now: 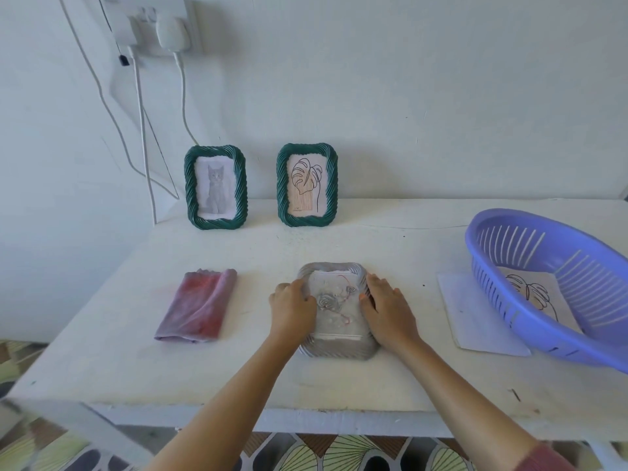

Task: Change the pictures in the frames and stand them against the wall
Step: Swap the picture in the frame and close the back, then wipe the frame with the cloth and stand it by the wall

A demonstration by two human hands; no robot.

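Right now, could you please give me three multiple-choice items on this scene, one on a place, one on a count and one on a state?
1. Where is the folded cloth?
A. in the basket
B. on the table, left of the grey frame
C. against the wall

2. How many green frames stand against the wall?
A. one
B. two
C. three

3. How does the grey frame lie?
A. flat on the table between both hands
B. upright against the wall
C. tilted in the basket

Answers:
1 B: it lies on the table, beside the left hand.
2 B: the cat frame and the leaf frame.
3 A: the left hand and the right hand press its two sides.
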